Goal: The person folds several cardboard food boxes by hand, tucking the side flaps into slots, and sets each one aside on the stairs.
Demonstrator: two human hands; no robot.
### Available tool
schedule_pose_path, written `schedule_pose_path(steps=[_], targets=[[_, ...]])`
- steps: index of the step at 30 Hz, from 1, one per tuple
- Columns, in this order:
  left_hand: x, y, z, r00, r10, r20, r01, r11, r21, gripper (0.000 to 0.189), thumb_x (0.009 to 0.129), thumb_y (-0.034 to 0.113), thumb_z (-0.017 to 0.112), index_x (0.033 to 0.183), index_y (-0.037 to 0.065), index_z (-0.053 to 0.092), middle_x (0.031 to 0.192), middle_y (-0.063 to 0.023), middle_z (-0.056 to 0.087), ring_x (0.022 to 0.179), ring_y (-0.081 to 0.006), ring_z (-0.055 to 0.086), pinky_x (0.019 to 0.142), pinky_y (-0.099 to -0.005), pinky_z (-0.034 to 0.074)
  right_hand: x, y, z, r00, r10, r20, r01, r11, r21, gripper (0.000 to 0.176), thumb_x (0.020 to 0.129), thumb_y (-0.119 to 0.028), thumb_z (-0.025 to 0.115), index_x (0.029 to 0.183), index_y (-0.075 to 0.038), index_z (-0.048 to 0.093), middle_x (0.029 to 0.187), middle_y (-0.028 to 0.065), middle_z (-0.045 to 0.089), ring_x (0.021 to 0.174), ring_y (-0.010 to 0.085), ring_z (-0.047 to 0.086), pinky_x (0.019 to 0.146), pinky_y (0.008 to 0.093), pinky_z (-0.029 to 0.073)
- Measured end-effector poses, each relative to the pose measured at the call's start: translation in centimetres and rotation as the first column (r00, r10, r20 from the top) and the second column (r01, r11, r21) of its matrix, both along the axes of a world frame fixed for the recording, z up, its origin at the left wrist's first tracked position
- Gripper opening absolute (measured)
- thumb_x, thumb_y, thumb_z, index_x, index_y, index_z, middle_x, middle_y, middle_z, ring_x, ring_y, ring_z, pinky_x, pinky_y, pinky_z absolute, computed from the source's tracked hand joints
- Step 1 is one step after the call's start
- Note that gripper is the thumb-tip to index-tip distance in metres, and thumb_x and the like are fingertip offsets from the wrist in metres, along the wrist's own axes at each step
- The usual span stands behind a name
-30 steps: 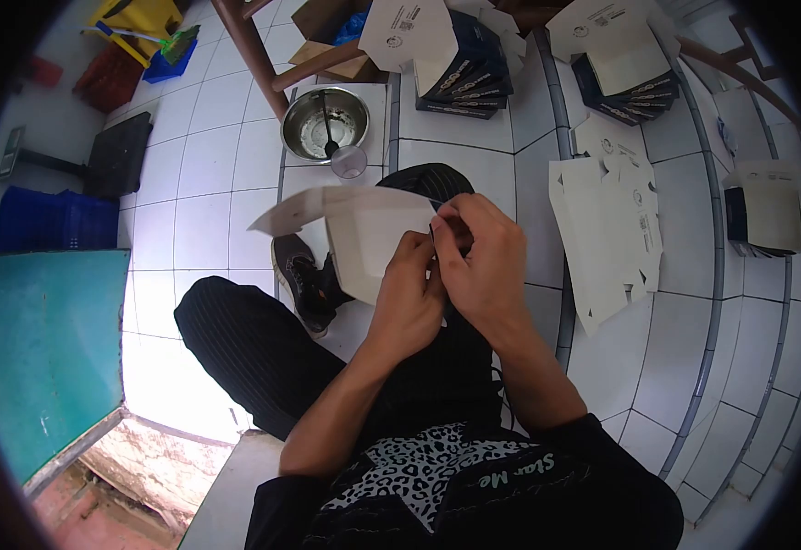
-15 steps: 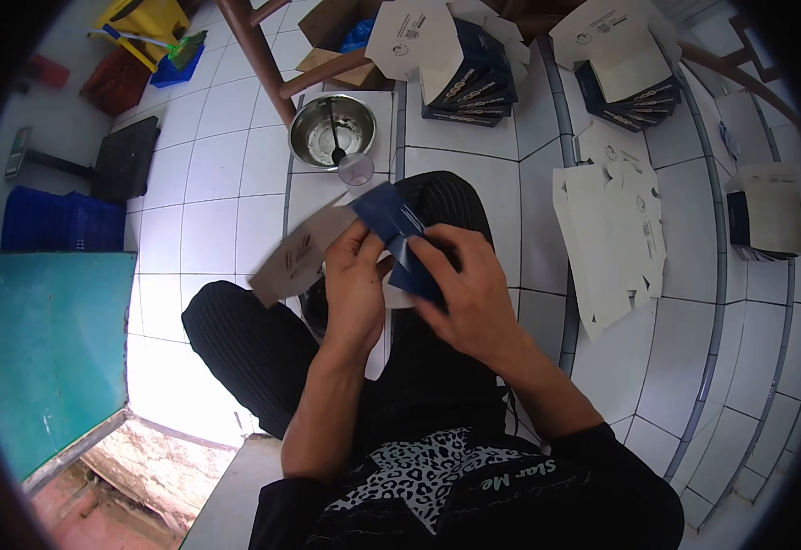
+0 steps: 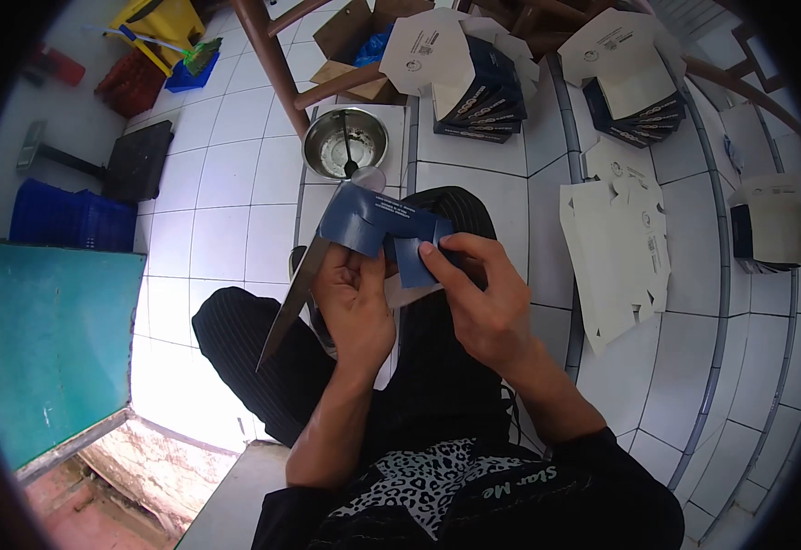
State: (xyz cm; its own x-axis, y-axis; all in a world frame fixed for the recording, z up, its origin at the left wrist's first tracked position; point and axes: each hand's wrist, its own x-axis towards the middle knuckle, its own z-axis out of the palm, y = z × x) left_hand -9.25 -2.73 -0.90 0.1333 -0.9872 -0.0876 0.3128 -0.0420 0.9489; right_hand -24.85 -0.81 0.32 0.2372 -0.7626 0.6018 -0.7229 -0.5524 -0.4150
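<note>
A dark blue printed cardboard box [image 3: 364, 218], partly folded, is held over my lap. My left hand [image 3: 356, 298] grips it from below, fingers curled under its blue side. With thumb and fingers, my right hand [image 3: 478, 293] pinches a blue flap at the box's right end. One long panel of the box points down to the left, seen nearly edge-on. Just beyond the box stands a steel bowl [image 3: 320, 147] with a dark-handled tool in it, and a small clear cup [image 3: 370, 180] beside it.
Stacked folded boxes [image 3: 478, 101] stand ahead, with another stack [image 3: 634, 110] to their right. Flat cardboard blanks [image 3: 616, 247] lie on the tiled step at right. A brown chair frame [image 3: 276, 64] rises in front. More boxes [image 3: 767, 225] sit at far right.
The box has turned so its blue printed side faces up and its long panel hangs steeper. My right hand has shifted slightly right and down. The view has moved a little.
</note>
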Motion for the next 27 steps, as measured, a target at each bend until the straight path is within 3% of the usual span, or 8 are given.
schedule_pose_path(steps=[8, 10, 14, 19, 20, 23, 26, 27], targets=[[-1.0, 0.3, 0.1, 0.997, -0.075, -0.017, 0.074, 0.996, -0.051, 0.022, 0.104, 0.002, 0.054, 0.124, -0.005, 0.059, 0.113, -0.0109, 0.071, 0.098, -0.0150, 0.070, 0.087, -0.0292, 0.056, -0.5, 0.3, 0.4, 0.999, 0.004, -0.041, -0.002, 0.998, 0.061, 0.034, 0.078, 0.004, 0.073, 0.112, 0.001, 0.072, 0.099, 0.0107, 0.065, 0.073, 0.0257, 0.069, 0.064, 0.0318, 0.057], [-1.0, 0.7, -0.6, 0.964, -0.134, 0.229, 0.143, 0.989, -0.023, 0.024, 0.104, 0.000, 0.052, 0.127, -0.005, 0.057, 0.116, -0.0128, 0.070, 0.102, -0.0165, 0.070, 0.089, -0.0298, 0.057, -0.7, 0.5, 0.2, 0.997, 0.028, -0.065, -0.022, 0.995, 0.096, 0.025, 0.079, 0.001, 0.075, 0.103, 0.001, 0.071, 0.101, 0.0113, 0.065, 0.074, 0.0262, 0.068, 0.064, 0.0321, 0.056], [-1.5, 1.4, -1.9, 0.953, -0.181, 0.244, 0.173, 0.983, 0.053, 0.026, 0.103, 0.014, 0.058, 0.122, -0.003, 0.059, 0.108, -0.0187, 0.068, 0.102, -0.0302, 0.069, 0.090, -0.0396, 0.053, -0.7, -0.6, 1.0, 0.999, -0.039, -0.031, 0.041, 0.995, 0.092, 0.021, 0.077, -0.007, 0.079, 0.092, -0.001, 0.065, 0.115, 0.0177, 0.063, 0.083, 0.0302, 0.069, 0.072, 0.0375, 0.056], [0.7, 2.5, -2.4, 0.610, -0.322, 0.724, 0.506, 0.861, -0.043, 0.038, 0.099, 0.009, 0.059, 0.135, -0.002, 0.055, 0.123, -0.0190, 0.065, 0.116, -0.0309, 0.064, 0.097, -0.0416, 0.051, -1.8, -0.7, -0.8, 0.979, -0.070, 0.191, -0.022, 0.899, 0.438, 0.024, 0.077, -0.011, 0.080, 0.087, -0.001, 0.060, 0.130, 0.0242, 0.058, 0.092, 0.0419, 0.066, 0.085, 0.0459, 0.056], [0.9, 2.7, -2.6, 0.518, -0.304, 0.800, 0.578, 0.813, -0.065, 0.043, 0.098, 0.008, 0.059, 0.140, -0.002, 0.053, 0.127, -0.0178, 0.064, 0.118, -0.0282, 0.063, 0.099, -0.0411, 0.051, -1.9, -0.8, -0.9, 0.972, -0.081, 0.221, -0.025, 0.898, 0.440, 0.024, 0.078, -0.010, 0.078, 0.091, -0.001, 0.060, 0.130, 0.0234, 0.059, 0.094, 0.0407, 0.067, 0.085, 0.0455, 0.056], [0.1, 1.4, 2.2, 0.641, -0.560, 0.525, 0.567, 0.806, 0.167, 0.048, 0.093, 0.004, 0.061, 0.140, -0.002, 0.054, 0.128, -0.0214, 0.062, 0.118, -0.0331, 0.062, 0.100, -0.0403, 0.049, -2.3, -1.0, -1.4, 0.877, -0.210, 0.433, -0.049, 0.856, 0.515, 0.030, 0.083, -0.006, 0.073, 0.107, -0.002, 0.057, 0.133, 0.0202, 0.059, 0.099, 0.0357, 0.069, 0.086, 0.0435, 0.056], [-0.6, 1.6, 3.7, 0.759, -0.205, 0.618, 0.451, 0.849, -0.273, 0.058, 0.084, -0.005, 0.058, 0.142, 0.000, 0.055, 0.132, -0.0191, 0.060, 0.117, -0.0319, 0.060, 0.098, -0.0407, 0.048, -4.0, -1.6, -3.7, 0.541, -0.473, 0.695, -0.280, 0.678, 0.680, 0.057, 0.094, -0.008, 0.056, 0.148, -0.003, 0.039, 0.143, 0.0144, 0.056, 0.113, 0.0262, 0.067, 0.099, 0.0399, 0.052], [0.1, 2.0, 3.5, 0.743, -0.030, 0.668, 0.387, 0.834, -0.394, 0.059, 0.087, 0.006, 0.063, 0.144, -0.003, 0.050, 0.140, -0.0207, 0.053, 0.126, -0.0318, 0.052, 0.101, -0.0426, 0.044, -4.2, -1.8, -4.3, 0.394, -0.492, 0.776, -0.350, 0.701, 0.622, 0.060, 0.094, -0.010, 0.052, 0.152, -0.002, 0.036, 0.144, 0.0151, 0.056, 0.117, 0.0265, 0.065, 0.102, 0.0393, 0.050]])
